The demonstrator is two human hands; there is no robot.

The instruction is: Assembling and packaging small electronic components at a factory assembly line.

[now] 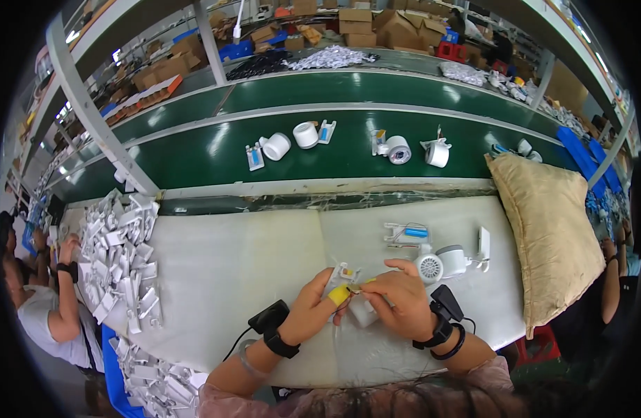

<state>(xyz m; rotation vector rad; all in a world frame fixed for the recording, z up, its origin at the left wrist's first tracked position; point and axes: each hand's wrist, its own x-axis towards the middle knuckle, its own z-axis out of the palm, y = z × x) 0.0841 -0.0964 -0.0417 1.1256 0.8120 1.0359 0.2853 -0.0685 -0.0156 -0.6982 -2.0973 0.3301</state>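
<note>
Over the near middle of the surface (230,254), the left hand (308,305), fingers curled nearly closed, has hold of a white part (345,270), while the right hand (400,296) pinches a small piece (354,288) beside it, too small to identify. The left hand seems to steady the part so the right fingertips can do fine work. A white cup (366,313) shows just beneath the hands. The fan (430,267) and battery tray (407,232) lie just beyond the right hand, probably to stay within reach. The widest room is leftward, up to the pile (125,244) along the left edge; rightward, the fan and then the cushion (547,237) narrow it. A raised rail (320,191) bounds the far edge before the belt (209,153).
</note>
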